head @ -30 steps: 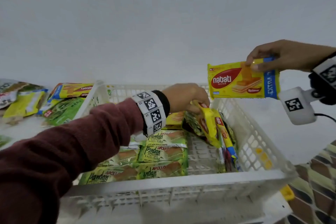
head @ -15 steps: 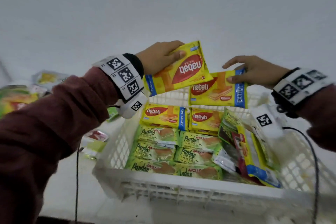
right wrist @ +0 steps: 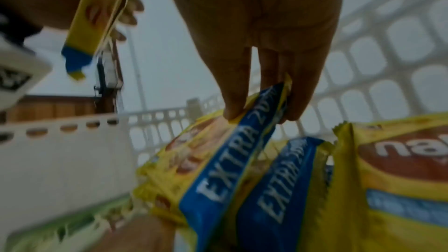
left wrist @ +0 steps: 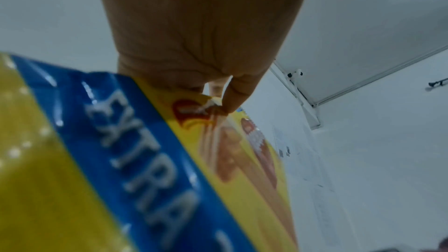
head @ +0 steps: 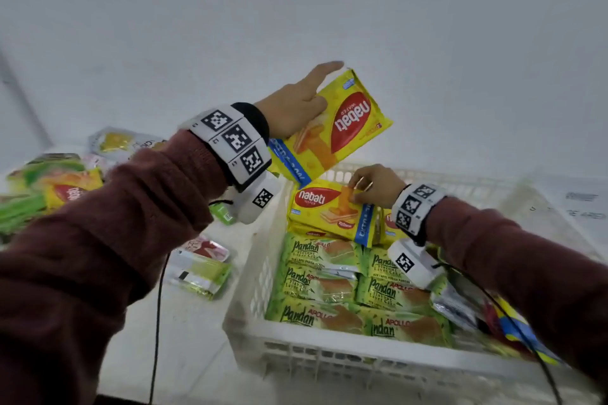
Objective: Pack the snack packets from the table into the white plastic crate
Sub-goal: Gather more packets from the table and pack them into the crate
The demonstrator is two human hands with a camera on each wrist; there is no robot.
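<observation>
Right hand (head: 371,189) pinches wafer packet (head: 332,210) flat at crate's (head: 329,362) far end; left hand (head: 296,108) grips second packet (head: 335,122) tilted above it.

Soft, even, cool light fills all three views, casting almost no shadows on the pale wall. The head view bends at its wide-angle edges, where the loose packets at left (head: 49,187) smear with motion blur. Both wrist views are dimmer and noisy; the glossy yellow-and-blue wafer packet (left wrist: 135,160) lies out of focus, with small glare spots.
</observation>
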